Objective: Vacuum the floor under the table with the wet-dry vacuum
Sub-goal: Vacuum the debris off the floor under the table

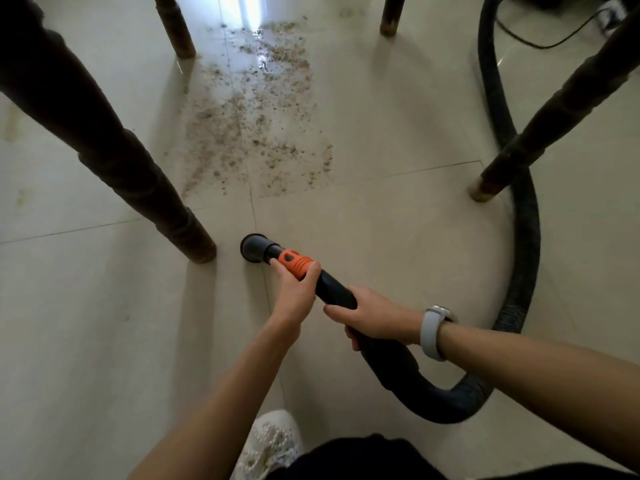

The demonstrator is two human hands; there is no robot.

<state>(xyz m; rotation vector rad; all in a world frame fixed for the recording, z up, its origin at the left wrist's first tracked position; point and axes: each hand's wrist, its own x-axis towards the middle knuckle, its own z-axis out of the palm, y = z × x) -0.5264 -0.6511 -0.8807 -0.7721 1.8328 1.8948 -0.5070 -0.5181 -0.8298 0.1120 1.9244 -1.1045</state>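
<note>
Head view: the left hand (pixel 294 289) has its grip curled round the orange ribbed collar (pixel 295 263) of the black vacuum wand (pixel 332 289); the right hand (pixel 374 318) grips the wand behind. The round black nozzle (pixel 254 247) sits on the cream tiled floor (pixel 381 220), beside a dark wooden table leg (pixel 138 181), short of the scattered brown debris (pixel 252 126).

I see a pale wristwatch (pixel 433 332) with a light band. A white shoe (pixel 268 445), flecked with debris, sits at the bottom edge of my view. A thin black cable (pixel 540 43) lies on the tiles at upper right.
</note>
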